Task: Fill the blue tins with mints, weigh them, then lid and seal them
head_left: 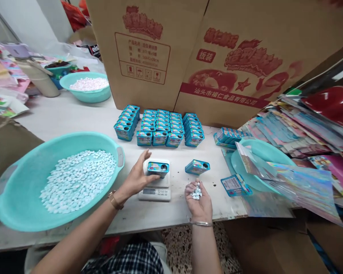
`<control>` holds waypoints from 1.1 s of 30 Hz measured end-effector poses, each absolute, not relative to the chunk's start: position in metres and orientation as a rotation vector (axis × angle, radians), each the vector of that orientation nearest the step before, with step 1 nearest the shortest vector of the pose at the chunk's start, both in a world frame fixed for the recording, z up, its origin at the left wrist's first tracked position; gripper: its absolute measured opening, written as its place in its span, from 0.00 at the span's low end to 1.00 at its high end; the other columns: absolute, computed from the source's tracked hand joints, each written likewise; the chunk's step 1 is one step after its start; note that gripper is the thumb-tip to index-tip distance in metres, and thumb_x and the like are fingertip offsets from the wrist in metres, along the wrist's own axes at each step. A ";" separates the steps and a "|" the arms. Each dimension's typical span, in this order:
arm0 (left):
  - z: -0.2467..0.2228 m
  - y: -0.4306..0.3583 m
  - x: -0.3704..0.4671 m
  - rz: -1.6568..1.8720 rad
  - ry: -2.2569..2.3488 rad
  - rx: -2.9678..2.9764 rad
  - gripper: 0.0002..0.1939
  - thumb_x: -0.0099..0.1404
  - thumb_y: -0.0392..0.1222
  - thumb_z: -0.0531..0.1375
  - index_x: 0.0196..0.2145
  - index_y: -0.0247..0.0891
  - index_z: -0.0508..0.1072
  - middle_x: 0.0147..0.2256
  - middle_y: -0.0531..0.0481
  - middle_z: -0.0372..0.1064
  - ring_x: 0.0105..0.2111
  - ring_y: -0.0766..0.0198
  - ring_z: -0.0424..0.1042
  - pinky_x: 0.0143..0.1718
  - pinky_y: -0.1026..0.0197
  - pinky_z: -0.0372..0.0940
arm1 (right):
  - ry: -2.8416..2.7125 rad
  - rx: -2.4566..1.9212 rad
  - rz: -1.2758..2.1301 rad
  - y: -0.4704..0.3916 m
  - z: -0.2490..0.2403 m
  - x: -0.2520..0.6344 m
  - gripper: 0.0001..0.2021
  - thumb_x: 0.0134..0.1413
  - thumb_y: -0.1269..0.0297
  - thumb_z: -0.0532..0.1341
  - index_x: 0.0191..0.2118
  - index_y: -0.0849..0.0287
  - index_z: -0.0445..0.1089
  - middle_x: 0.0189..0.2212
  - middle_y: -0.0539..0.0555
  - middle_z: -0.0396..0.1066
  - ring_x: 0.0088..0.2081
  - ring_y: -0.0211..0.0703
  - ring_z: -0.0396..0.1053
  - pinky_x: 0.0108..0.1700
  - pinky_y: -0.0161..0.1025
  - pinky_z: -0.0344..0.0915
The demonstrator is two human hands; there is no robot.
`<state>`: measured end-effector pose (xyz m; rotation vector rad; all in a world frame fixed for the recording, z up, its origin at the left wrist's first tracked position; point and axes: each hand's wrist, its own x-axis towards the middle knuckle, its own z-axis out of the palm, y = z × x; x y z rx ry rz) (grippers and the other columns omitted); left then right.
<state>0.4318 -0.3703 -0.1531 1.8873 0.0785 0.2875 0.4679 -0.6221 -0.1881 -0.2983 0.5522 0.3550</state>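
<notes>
A small blue tin (158,168) rests on the white digital scale (154,194). My left hand (137,176) is beside it, fingers apart, thumb at the tin's front edge and the other fingers raised behind its left side. My right hand (199,201), palm up with curled fingers, holds a small heap of pale candies (197,192). Just beyond it, another blue tin (197,167) stands by itself on the table. A large turquoise basin (17,198) at the left holds many pale blue candies (77,180).
Rows of blue tins (160,127) stand before a big cardboard box (171,45). A basin of pinkish candies (88,84) is at the back left. Flat blue packaging (236,185), a turquoise basin (274,152) under shiny sheets, and stacked printed cards (282,125) lie to the right.
</notes>
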 end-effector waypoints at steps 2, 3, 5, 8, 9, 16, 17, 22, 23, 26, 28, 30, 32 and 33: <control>-0.138 -0.366 0.424 0.408 0.064 1.899 0.53 0.54 0.46 0.70 0.68 0.45 0.43 0.65 0.39 0.53 0.65 0.52 0.54 0.65 0.45 0.51 | 0.540 -0.301 0.360 -0.625 -0.189 0.467 0.04 0.55 0.74 0.60 0.35 0.58 0.65 0.24 0.45 0.61 0.24 0.31 0.61 0.25 0.28 0.63; -0.131 -0.365 0.421 0.468 0.068 1.893 0.53 0.56 0.46 0.69 0.68 0.46 0.41 0.65 0.39 0.52 0.65 0.52 0.54 0.65 0.45 0.51 | 0.541 -0.305 0.360 -0.627 -0.190 0.467 0.05 0.54 0.75 0.60 0.34 0.58 0.65 0.24 0.45 0.61 0.24 0.31 0.61 0.25 0.28 0.63; -0.119 -0.361 0.416 0.575 0.089 1.856 0.51 0.58 0.46 0.68 0.68 0.47 0.41 0.64 0.39 0.54 0.63 0.52 0.57 0.63 0.45 0.55 | 0.548 -0.320 0.359 -0.632 -0.192 0.466 0.06 0.54 0.76 0.60 0.34 0.58 0.64 0.24 0.45 0.61 0.24 0.31 0.61 0.25 0.28 0.62; -0.115 -0.356 0.412 0.648 0.122 1.824 0.47 0.60 0.47 0.66 0.68 0.47 0.43 0.62 0.39 0.57 0.61 0.52 0.61 0.60 0.44 0.60 | 0.552 -0.367 0.354 -0.637 -0.195 0.465 0.07 0.53 0.77 0.59 0.34 0.58 0.64 0.24 0.44 0.61 0.23 0.31 0.60 0.24 0.28 0.61; -0.116 -0.355 0.411 0.651 0.124 1.834 0.47 0.60 0.47 0.66 0.68 0.47 0.43 0.62 0.38 0.57 0.61 0.51 0.61 0.59 0.44 0.61 | 0.550 -0.383 0.354 -0.638 -0.196 0.465 0.07 0.52 0.77 0.60 0.34 0.58 0.64 0.24 0.44 0.61 0.23 0.31 0.60 0.24 0.28 0.61; -0.127 -0.357 0.420 0.654 0.087 2.163 0.55 0.56 0.54 0.68 0.69 0.41 0.38 0.63 0.35 0.56 0.63 0.47 0.57 0.63 0.41 0.55 | 0.568 -0.340 0.329 -0.642 -0.191 0.461 0.08 0.51 0.78 0.60 0.35 0.58 0.65 0.24 0.44 0.62 0.22 0.30 0.60 0.23 0.27 0.61; -0.127 -0.358 0.422 0.661 0.069 2.225 0.56 0.56 0.56 0.67 0.69 0.41 0.38 0.63 0.34 0.55 0.63 0.46 0.56 0.63 0.40 0.54 | 0.584 -0.317 0.322 -0.642 -0.191 0.460 0.08 0.51 0.79 0.59 0.35 0.58 0.65 0.24 0.44 0.62 0.22 0.30 0.60 0.23 0.27 0.61; -0.129 -0.372 0.431 0.627 -0.038 2.540 0.57 0.53 0.61 0.67 0.68 0.36 0.41 0.64 0.30 0.53 0.64 0.40 0.53 0.62 0.36 0.51 | 0.610 -0.282 0.305 -0.648 -0.191 0.456 0.08 0.51 0.78 0.60 0.35 0.59 0.64 0.23 0.44 0.62 0.22 0.30 0.60 0.22 0.27 0.60; -0.131 -0.374 0.432 0.588 -0.050 2.595 0.57 0.53 0.60 0.68 0.68 0.36 0.41 0.64 0.30 0.52 0.64 0.39 0.52 0.63 0.34 0.49 | 0.605 -0.283 0.304 -0.650 -0.192 0.455 0.08 0.51 0.78 0.60 0.35 0.59 0.64 0.23 0.44 0.62 0.22 0.30 0.60 0.22 0.27 0.60; -0.136 -0.379 0.438 0.454 -0.084 2.717 0.52 0.54 0.51 0.69 0.67 0.37 0.45 0.64 0.32 0.53 0.66 0.38 0.48 0.62 0.29 0.43 | 0.586 -0.281 0.304 -0.658 -0.195 0.452 0.09 0.49 0.79 0.61 0.35 0.59 0.65 0.23 0.44 0.62 0.22 0.30 0.60 0.23 0.26 0.60; -0.139 -0.381 0.441 0.341 -0.129 2.762 0.38 0.57 0.44 0.66 0.61 0.38 0.56 0.58 0.36 0.62 0.62 0.40 0.56 0.61 0.28 0.43 | 0.585 -0.265 0.296 -0.664 -0.197 0.450 0.09 0.49 0.79 0.61 0.35 0.59 0.65 0.23 0.44 0.63 0.22 0.30 0.61 0.23 0.27 0.60; -0.139 -0.385 0.445 0.243 -0.177 2.767 0.22 0.60 0.38 0.63 0.52 0.39 0.65 0.48 0.42 0.70 0.53 0.46 0.67 0.61 0.29 0.44 | 0.585 -0.247 0.282 -0.670 -0.200 0.447 0.09 0.48 0.78 0.62 0.35 0.59 0.65 0.23 0.44 0.63 0.22 0.30 0.61 0.23 0.26 0.60; -0.138 -0.397 0.449 0.225 -0.244 2.742 0.16 0.60 0.35 0.61 0.47 0.40 0.67 0.42 0.46 0.71 0.46 0.51 0.71 0.60 0.30 0.46 | 0.570 -0.246 0.272 -0.675 -0.203 0.445 0.10 0.48 0.78 0.63 0.35 0.59 0.66 0.23 0.43 0.63 0.22 0.29 0.61 0.23 0.26 0.60; -0.136 -0.406 0.452 0.243 -0.290 2.725 0.16 0.60 0.35 0.61 0.46 0.40 0.67 0.42 0.47 0.71 0.45 0.51 0.71 0.60 0.30 0.45 | 0.558 -0.249 0.268 -0.677 -0.205 0.444 0.10 0.48 0.78 0.63 0.34 0.59 0.66 0.23 0.43 0.63 0.22 0.29 0.61 0.23 0.26 0.60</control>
